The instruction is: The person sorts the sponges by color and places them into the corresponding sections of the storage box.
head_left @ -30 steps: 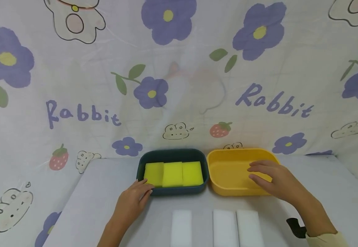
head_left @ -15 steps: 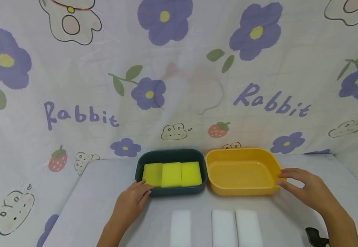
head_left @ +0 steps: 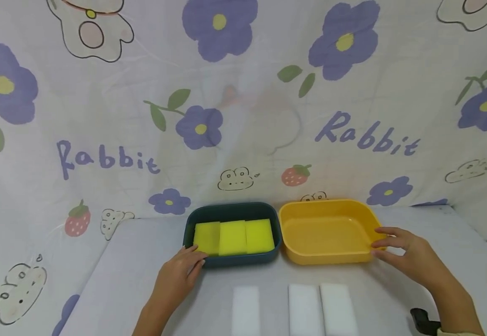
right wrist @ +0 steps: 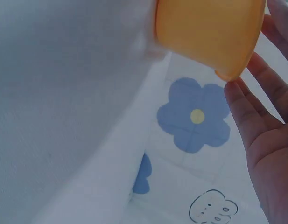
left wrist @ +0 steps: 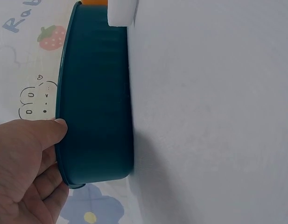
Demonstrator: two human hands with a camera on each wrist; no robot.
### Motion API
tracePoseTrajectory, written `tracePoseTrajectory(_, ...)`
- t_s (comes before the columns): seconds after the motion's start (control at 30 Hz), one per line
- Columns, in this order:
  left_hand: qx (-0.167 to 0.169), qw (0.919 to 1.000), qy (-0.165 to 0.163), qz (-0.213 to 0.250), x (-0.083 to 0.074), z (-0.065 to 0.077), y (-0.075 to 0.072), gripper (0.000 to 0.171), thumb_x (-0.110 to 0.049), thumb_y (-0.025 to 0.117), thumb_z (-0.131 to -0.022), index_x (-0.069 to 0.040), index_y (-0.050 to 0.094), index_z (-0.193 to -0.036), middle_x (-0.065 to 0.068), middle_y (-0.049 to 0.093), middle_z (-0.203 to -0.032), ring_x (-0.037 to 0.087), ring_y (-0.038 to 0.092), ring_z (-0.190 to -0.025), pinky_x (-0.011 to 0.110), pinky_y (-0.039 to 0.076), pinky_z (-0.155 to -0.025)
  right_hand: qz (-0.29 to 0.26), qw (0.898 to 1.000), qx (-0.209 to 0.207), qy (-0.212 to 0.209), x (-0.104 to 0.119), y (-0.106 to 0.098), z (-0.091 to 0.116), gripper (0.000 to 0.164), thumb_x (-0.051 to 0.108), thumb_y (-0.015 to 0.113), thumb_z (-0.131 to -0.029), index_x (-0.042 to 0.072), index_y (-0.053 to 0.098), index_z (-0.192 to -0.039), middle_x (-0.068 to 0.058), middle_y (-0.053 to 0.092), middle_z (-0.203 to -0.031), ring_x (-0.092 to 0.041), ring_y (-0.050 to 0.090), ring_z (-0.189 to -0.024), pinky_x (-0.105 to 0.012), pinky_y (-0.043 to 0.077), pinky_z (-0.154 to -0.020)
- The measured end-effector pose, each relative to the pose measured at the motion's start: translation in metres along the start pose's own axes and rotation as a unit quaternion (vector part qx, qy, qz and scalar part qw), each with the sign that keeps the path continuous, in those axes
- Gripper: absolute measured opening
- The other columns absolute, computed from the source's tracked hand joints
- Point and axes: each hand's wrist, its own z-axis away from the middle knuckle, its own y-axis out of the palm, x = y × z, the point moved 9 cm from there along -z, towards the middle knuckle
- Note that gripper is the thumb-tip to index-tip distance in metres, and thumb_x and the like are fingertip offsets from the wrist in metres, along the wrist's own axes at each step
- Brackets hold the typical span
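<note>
In the head view, a dark green plastic bin (head_left: 235, 261) holds three yellow sponges (head_left: 233, 238) laid side by side. My left hand (head_left: 180, 273) grips the bin's front left corner. The left wrist view shows the thumb on the green bin's (left wrist: 94, 93) rim and the other fingers curled beside the corner. Directly to the right sits a yellow bin (head_left: 327, 258) with a bare floor. My right hand (head_left: 409, 254) pinches its right rim near the front corner. Fingertips meet the yellow bin's (right wrist: 204, 32) rim in the right wrist view.
Three white foam blocks lie in front of the bins: one on the left (head_left: 246, 310) and two close together (head_left: 305, 310) on the right. A printed cloth (head_left: 243, 112) hangs behind the white table (head_left: 142, 252). A black curved piece (head_left: 424, 322) shows by the right wrist.
My right hand has moved from over the yellow bin's inside out to its right rim, then slightly inward onto it. The left hand stays at the green bin's corner.
</note>
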Motion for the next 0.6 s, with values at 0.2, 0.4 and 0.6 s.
tracePoseTrajectory(0.2, 0.002, 1.0, -0.005, 0.001, 0.0014, -0.0005, 0.0026, 0.018, -0.003, 0.079, -0.085, -0.008, 0.077, -0.102, 0.005, 0.074, -0.106, 0.028, 0.065, -0.115, 0.047, 0.046, -0.104, 0.007, 1.0, -0.006, -0.005, -0.0006, 0.0034, 0.0007, 0.02, 0.018, 0.083, -0.084, 0.004, 0.08, -0.097, -0.025, 0.057, -0.135, -0.052, 0.043, -0.128, -0.07, 0.039, -0.098)
tracePoseTrajectory(0.4, 0.022, 0.9997, -0.013, 0.007, 0.0036, -0.0001, 0.0046, 0.021, -0.007, 0.079, -0.087, -0.008, 0.076, -0.108, 0.006, 0.073, -0.111, 0.028, 0.063, -0.119, 0.047, 0.046, -0.105, 0.023, 0.999, -0.034, -0.031, 0.0028, -0.001, 0.0022, 0.019, 0.014, 0.085, -0.08, 0.004, 0.08, -0.095, -0.026, 0.063, -0.126, -0.049, 0.05, -0.123, -0.068, 0.042, -0.096)
tracePoseTrajectory(0.6, 0.036, 0.999, -0.007, 0.026, -0.0034, -0.0012, 0.0024, 0.033, -0.012, 0.079, -0.088, -0.007, 0.072, -0.12, 0.008, 0.066, -0.13, 0.034, 0.042, -0.14, 0.052, 0.04, -0.109, 0.026, 0.999, -0.034, -0.023, 0.0026, -0.0001, 0.0015, 0.022, 0.016, 0.085, -0.08, 0.003, 0.08, -0.096, -0.028, 0.062, -0.126, -0.05, 0.051, -0.123, -0.068, 0.042, -0.096)
